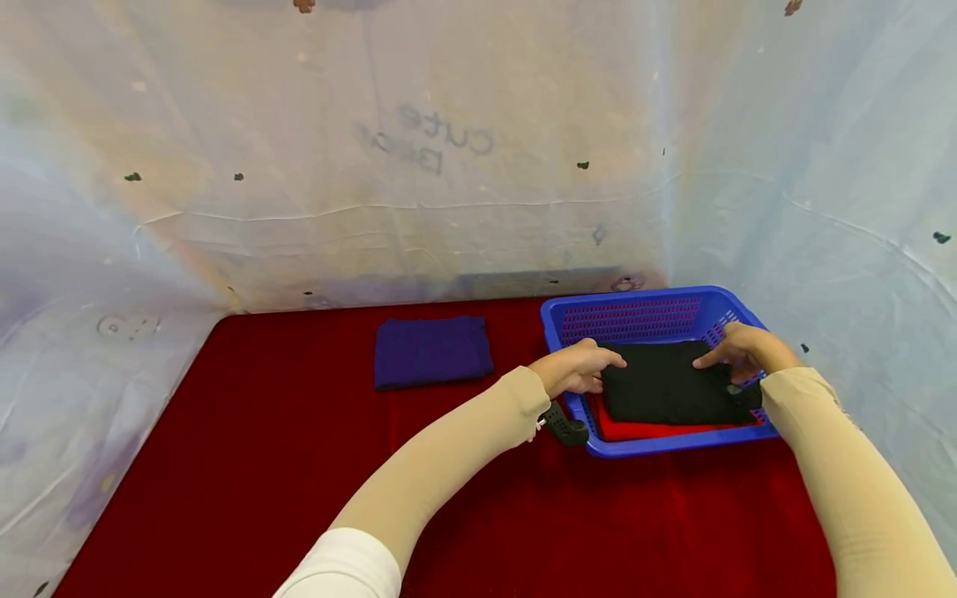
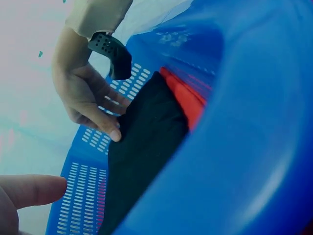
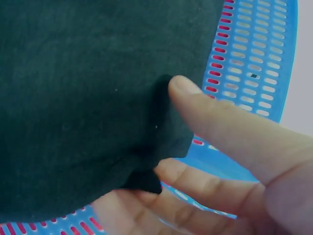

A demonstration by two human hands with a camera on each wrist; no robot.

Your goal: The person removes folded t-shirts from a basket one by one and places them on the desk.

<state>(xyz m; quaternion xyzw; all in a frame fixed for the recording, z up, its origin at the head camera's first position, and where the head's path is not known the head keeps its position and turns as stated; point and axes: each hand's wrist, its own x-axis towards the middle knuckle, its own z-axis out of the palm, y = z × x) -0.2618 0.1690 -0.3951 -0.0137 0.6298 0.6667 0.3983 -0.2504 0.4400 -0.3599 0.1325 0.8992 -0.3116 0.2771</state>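
A black cloth (image 1: 665,382) is held within the blue basket (image 1: 673,445), over a red cloth (image 1: 620,429) that is left showing along the near side. The black cloth's right edge is pinched by the right hand (image 1: 745,349), its thumb laid on top and its fingers tucked beneath. At the left edge, the left hand (image 1: 577,365) is placed with 1 digit extended; whether the cloth is gripped there cannot be told. On the red tabletop (image 1: 262,440), 1 folded purple cloth (image 1: 432,352) is laid left of the basket.
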